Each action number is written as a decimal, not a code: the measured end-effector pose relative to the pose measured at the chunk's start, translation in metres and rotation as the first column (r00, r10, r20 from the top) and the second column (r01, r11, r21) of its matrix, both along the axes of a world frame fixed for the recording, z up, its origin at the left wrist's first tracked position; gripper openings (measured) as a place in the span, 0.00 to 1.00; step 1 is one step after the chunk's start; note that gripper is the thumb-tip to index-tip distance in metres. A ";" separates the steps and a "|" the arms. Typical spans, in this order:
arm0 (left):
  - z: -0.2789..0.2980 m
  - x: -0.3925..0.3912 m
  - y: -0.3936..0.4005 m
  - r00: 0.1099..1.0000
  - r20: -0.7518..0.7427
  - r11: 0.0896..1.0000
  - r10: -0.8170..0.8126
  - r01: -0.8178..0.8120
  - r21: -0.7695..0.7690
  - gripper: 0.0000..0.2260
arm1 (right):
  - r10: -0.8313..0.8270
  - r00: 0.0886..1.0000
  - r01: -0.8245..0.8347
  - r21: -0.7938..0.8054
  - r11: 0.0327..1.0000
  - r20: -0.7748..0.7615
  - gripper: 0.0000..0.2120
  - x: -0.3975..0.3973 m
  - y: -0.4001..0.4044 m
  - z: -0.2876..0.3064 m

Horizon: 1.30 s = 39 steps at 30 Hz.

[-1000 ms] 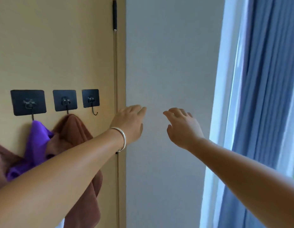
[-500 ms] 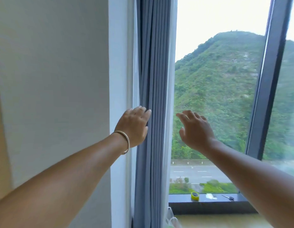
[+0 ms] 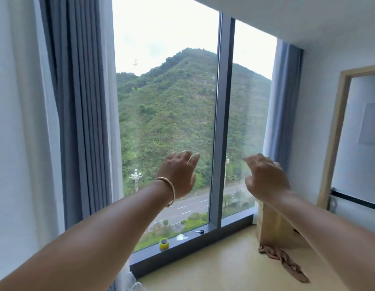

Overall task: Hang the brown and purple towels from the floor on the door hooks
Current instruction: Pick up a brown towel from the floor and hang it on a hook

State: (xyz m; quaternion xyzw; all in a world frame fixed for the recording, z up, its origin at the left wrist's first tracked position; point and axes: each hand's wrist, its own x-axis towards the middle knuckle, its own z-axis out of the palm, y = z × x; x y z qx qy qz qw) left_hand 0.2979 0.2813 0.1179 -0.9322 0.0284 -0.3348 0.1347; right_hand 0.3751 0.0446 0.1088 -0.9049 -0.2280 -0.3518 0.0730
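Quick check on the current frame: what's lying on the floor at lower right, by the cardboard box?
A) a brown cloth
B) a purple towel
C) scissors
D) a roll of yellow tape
A: a crumpled brown cloth lies on the floor beside the cardboard box, while the yellow tape roll and the scissors sit on the window sill, and no purple towel is in view.

Your floor (image 3: 220, 269) carries a crumpled brown towel (image 3: 285, 259) below your right hand (image 3: 266, 179), touching a cardboard box (image 3: 274, 225). Below your left hand (image 3: 178, 175), the sill (image 3: 203, 240) holds yellow tape (image 3: 164, 243) and scissors (image 3: 199, 231).
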 end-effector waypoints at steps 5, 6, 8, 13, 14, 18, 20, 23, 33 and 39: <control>-0.011 0.057 -0.097 0.984 -0.021 0.984 -0.178 0.179 0.016 0.28 | -0.163 0.986 0.164 0.026 0.986 -0.026 0.24 0.023 -0.107 -0.016; -0.012 0.067 -0.119 0.977 -0.019 0.977 -0.212 0.212 0.020 0.28 | -0.199 0.980 0.200 0.022 0.980 -0.028 0.23 0.026 -0.131 -0.019; -0.015 0.085 -0.162 0.963 -0.009 0.963 -0.269 0.269 0.027 0.27 | -0.282 0.959 0.282 -0.002 0.959 -0.031 0.23 0.029 -0.177 -0.023; -0.022 0.119 -0.265 0.915 -0.010 0.915 -0.403 0.403 0.023 0.28 | -0.458 0.888 0.457 -0.038 0.889 -0.035 0.22 0.023 -0.285 -0.026; -0.024 0.124 -0.284 0.902 -0.009 0.901 -0.432 0.433 0.022 0.28 | -0.487 0.872 0.486 -0.047 0.873 -0.039 0.23 0.020 -0.306 -0.027; -0.028 0.146 -0.351 0.860 -0.007 0.860 -0.511 0.511 0.006 0.28 | -0.604 0.795 0.599 -0.084 0.796 -0.053 0.22 0.013 -0.376 -0.031; -0.030 0.155 -0.376 0.843 -0.020 0.843 -0.538 0.538 0.004 0.27 | -0.641 0.765 0.636 -0.084 0.767 -0.065 0.24 0.010 -0.402 -0.032; -0.035 0.172 -0.412 0.812 -0.029 0.813 -0.583 0.583 0.000 0.27 | -0.694 0.715 0.688 -0.086 0.720 -0.089 0.24 0.008 -0.436 -0.034; -0.049 0.261 -0.503 0.748 -0.058 0.750 -0.661 0.662 -0.006 0.28 | -0.749 0.649 0.745 -0.088 0.661 -0.131 0.24 0.059 -0.500 -0.047; -0.054 0.347 -0.548 0.719 -0.088 0.722 -0.689 0.692 -0.004 0.28 | -0.792 0.588 0.792 -0.083 0.605 -0.168 0.26 0.124 -0.541 -0.047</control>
